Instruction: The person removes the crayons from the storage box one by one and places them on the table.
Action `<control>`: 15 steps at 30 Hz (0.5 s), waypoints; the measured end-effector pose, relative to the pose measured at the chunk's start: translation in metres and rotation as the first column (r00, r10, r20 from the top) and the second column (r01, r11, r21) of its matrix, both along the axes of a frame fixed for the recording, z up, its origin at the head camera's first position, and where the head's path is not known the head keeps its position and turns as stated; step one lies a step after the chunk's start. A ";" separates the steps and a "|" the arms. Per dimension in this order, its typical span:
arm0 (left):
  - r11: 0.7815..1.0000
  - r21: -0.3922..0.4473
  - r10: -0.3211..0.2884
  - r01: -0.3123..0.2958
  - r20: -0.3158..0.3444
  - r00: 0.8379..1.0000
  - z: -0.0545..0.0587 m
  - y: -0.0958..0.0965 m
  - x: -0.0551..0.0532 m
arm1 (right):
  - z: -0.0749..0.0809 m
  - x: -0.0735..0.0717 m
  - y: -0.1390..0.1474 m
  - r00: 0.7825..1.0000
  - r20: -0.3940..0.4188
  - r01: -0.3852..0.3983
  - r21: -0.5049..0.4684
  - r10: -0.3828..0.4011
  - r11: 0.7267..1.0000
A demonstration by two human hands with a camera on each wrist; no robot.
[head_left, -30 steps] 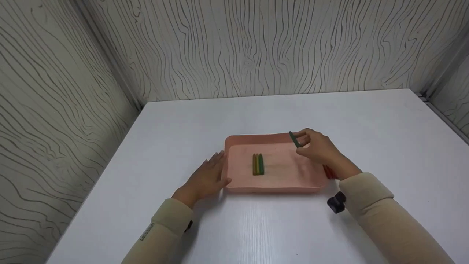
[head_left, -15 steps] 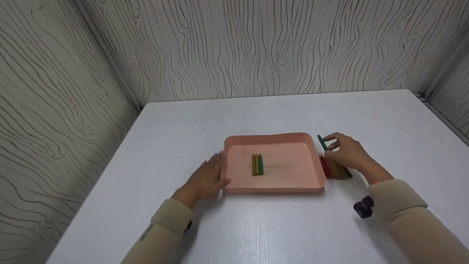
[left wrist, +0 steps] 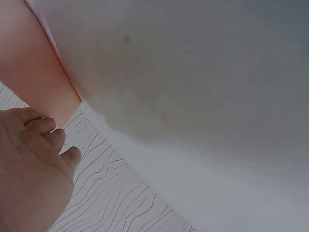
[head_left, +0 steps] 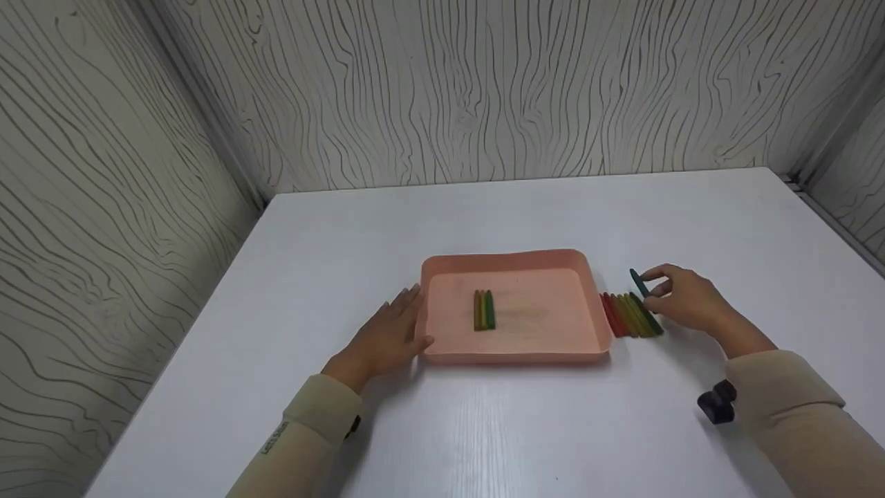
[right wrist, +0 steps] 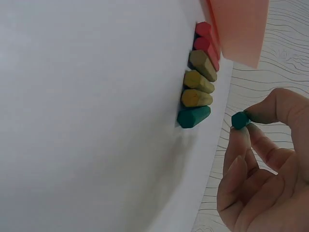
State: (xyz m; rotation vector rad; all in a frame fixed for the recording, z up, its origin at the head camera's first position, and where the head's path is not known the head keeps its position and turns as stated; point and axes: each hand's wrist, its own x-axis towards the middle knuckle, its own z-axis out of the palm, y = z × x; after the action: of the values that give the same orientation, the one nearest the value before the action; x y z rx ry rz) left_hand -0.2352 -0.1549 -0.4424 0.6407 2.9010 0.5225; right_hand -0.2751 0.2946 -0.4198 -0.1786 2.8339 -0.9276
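Note:
My right hand [head_left: 684, 299] pinches a dark green crayon [right wrist: 240, 120] between thumb and fingertips, held just above and to the right of a row of crayons [head_left: 630, 315]. That row lies side by side on the table, right against the tray's right wall; in the right wrist view it runs from red through brown and yellow to a green crayon [right wrist: 194, 117]. My left hand [head_left: 387, 339] rests with straight fingers against the left wall of the pink tray [head_left: 546, 297]. Inside the tray lie three crayons [head_left: 484, 310], brownish, yellow and green, side by side.
The white table [head_left: 484, 422] surrounds the tray. A wood-grain patterned panel [head_left: 484, 90] stands behind it, and another panel [head_left: 104, 242] rises at the left. A dark device [head_left: 717, 402] sits at the right wrist.
My right hand has moved right with the green crayon, from over the tray to beside the row outside it, which has come into full sight. The left hand has stayed in place.

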 end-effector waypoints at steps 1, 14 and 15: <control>1.000 0.003 -0.002 0.002 -0.001 1.000 0.000 0.000 0.000 | -0.001 0.001 0.001 1.000 0.007 0.003 0.002 -0.003 1.000; 1.000 -0.008 0.002 -0.002 0.001 1.000 -0.001 0.000 0.000 | -0.012 0.004 0.013 0.997 0.076 0.013 0.024 -0.015 1.000; 1.000 -0.009 0.001 -0.001 0.001 1.000 -0.001 0.000 0.000 | -0.012 0.005 0.014 0.997 0.078 0.012 0.023 -0.014 1.000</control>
State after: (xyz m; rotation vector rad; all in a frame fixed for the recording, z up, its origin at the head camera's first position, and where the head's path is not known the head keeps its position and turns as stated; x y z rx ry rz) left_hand -0.2355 -0.1548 -0.4434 0.6384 2.9013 0.5096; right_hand -0.2704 0.3084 -0.4319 -0.1189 2.7756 -0.8842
